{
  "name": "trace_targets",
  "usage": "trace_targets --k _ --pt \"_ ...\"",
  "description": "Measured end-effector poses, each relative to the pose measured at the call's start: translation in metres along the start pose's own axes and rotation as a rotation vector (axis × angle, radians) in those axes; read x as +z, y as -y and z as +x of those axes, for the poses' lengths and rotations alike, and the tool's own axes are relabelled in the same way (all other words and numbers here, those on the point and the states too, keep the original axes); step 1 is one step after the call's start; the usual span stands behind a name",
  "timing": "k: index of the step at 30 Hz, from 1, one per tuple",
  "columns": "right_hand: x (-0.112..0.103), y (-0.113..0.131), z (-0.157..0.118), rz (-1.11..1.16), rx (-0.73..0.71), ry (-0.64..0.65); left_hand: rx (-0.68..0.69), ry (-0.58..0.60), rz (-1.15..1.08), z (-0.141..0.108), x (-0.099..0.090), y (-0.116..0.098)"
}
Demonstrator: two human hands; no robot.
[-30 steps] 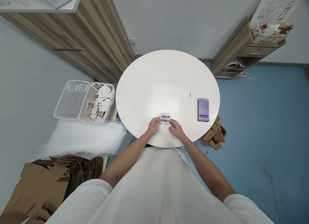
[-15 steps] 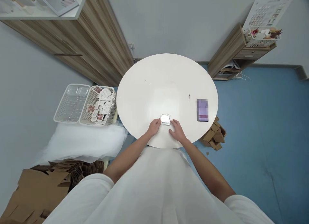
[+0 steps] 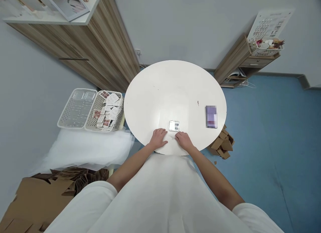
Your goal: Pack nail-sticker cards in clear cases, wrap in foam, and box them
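Observation:
A small clear flat case (image 3: 174,125) with a bright panel and dark marks on its right part lies on the white oval table (image 3: 175,79), near its front edge. My left hand (image 3: 158,138) rests on the tabletop to the lower left of the case, palm down, fingers stretched out and holding nothing. Just below the case's right corner, my right hand (image 3: 184,140) has its fingers drawn together. A thin whitish piece (image 3: 173,137) shows at its fingertips, too small to name. Neither hand covers the case.
A purple box (image 3: 211,116), blurred out, lies at the table's right. Left of the table stand a basket of cards (image 3: 120,114), a clear-bottomed basket (image 3: 77,107) and white sheets (image 3: 92,144). Folded cardboard (image 3: 40,199) lies lower left; small brown boxes (image 3: 222,142) lie on the floor.
Both hands have come off the case's sides and moved slightly nearer to me. My left fingers have spread flat; my right fingers have closed, with a thin whitish piece now showing. The view has shifted slightly.

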State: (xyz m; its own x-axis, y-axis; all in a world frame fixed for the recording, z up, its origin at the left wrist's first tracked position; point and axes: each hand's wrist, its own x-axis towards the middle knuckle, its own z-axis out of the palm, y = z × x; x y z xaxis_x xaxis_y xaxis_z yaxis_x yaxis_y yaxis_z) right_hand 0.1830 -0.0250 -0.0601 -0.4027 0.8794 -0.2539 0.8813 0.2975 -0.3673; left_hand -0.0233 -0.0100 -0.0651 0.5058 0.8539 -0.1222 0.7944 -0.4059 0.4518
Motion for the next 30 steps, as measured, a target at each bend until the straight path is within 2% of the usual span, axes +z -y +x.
trace_targets --k 5,9,16,18,22,26,30 --pt "-0.01 0.001 -0.007 0.113 0.022 0.002 -0.09 0.034 0.043 0.004 -0.002 0.0" --pt "-0.011 0.004 -0.016 0.163 0.023 -0.027 -0.09 0.071 0.022 0.004 -0.004 0.0" --pt "-0.013 0.001 -0.022 0.063 -0.089 -0.011 -0.165 0.104 -0.035 0.009 -0.008 -0.003" --pt "-0.013 -0.001 -0.02 0.081 -0.028 -0.037 -0.194 0.119 -0.036 0.012 -0.009 -0.002" --pt "-0.013 -0.004 -0.009 0.216 0.191 -0.104 -0.218 0.154 -0.089 0.016 -0.011 0.003" --pt "-0.013 -0.006 0.005 0.308 0.361 -0.07 -0.275 0.165 -0.218 0.02 -0.014 0.01" --pt "-0.012 -0.006 0.016 0.303 0.466 -0.072 -0.328 0.164 -0.262 0.024 -0.015 0.015"
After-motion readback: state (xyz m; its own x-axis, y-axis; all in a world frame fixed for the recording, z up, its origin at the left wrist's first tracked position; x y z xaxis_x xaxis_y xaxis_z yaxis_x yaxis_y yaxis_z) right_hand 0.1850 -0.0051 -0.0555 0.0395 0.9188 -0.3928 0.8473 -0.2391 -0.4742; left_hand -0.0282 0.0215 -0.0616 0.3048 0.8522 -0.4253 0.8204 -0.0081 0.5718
